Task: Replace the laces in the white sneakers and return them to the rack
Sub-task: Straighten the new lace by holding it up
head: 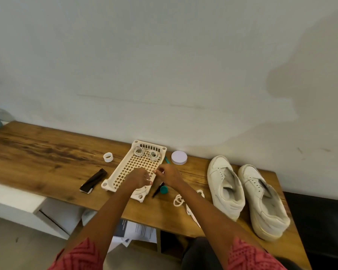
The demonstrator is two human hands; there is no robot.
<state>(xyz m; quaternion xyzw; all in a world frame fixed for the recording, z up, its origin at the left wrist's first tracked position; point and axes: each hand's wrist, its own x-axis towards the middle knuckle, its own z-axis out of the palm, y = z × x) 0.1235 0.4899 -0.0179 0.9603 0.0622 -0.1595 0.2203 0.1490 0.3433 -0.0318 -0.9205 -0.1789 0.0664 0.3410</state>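
Nearest you, your patterned red sleeves (pixel 248 256) frame the bottom of the view, and below the worktop's (pixel 37 151) front edge lie printed papers (pixel 142 229); their text is too small to read. On the worktop by your right forearm, a loose white lace (pixel 179 200) lies in loops. To its right the two white sneakers (pixel 248 195) stand side by side, toes toward the wall, eyelets bare; no brand mark can be made out on them.

Your left hand (pixel 138 178) and right hand (pixel 168 175) meet over the near end of the cream lattice tray (pixel 123 168). Both have their fingers curled and seem to pinch something thin and pale between them, though what it is you cannot tell from here. Just beneath your right hand sit a teal cap (pixel 163 190) and a dark pen-like tool (pixel 157 190). Left of the tray lies a dark folded strap (pixel 94 180).

Farther back, two coiled white laces (pixel 145 152) rest in the tray's far end. A small white ring (pixel 108 157) stands to the tray's left, a round white lid (pixel 179 157) to its right, near the plain wall (pixel 164 65).
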